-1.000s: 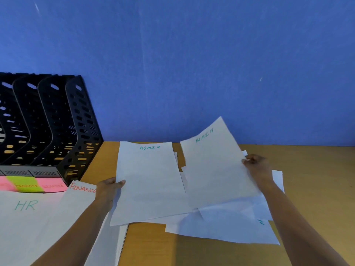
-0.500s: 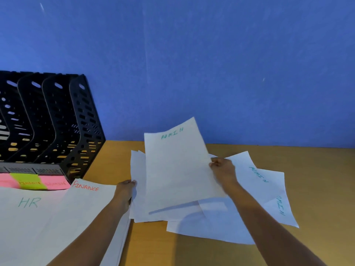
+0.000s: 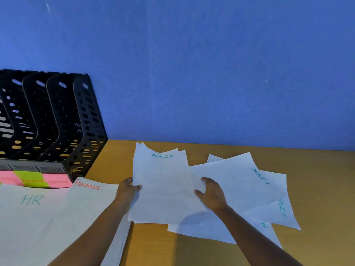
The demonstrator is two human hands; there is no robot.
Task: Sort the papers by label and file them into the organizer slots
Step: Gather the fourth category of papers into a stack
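ADMIN stack (image 3: 161, 189), frame centre: several sheets, top edges fanned unevenly, lettering upright. Left hand (image 3: 126, 191) pinches its left edge, thumb on top, fingers beneath. Right hand (image 3: 211, 194) sits palm down at the stack's right edge, where the stack overlaps the loose sheets (image 3: 240, 181). Its fingers are spread and arched, tips on paper, clasping nothing.

Loose sheets, right of centre: several, lettered ADMIN, skewed and overlapping. The lowest runs under the right forearm toward the bottom of the frame.

FINANCE sheet (image 3: 86, 212), lower left: the left forearm crosses its right side. HR sheet (image 3: 28, 212), far left, partly under it. The frame's bottom edge cuts off both.

Organizer (image 3: 57, 121), upper left: black, perforated, upright dividers, back toward the wall (image 3: 192, 64). Sticky labels (image 3: 32, 179) in pink and green run along its front base. The green one reads FINANCE; the others are blurred.

Open room: bare table (image 3: 322, 198) wide at the right of the frame. A narrower wedge lies between the organizer and the stack's upper left corner, and a strip at bottom centre between the forearms. Tan wood top; its far edge meets the plain blue wall.
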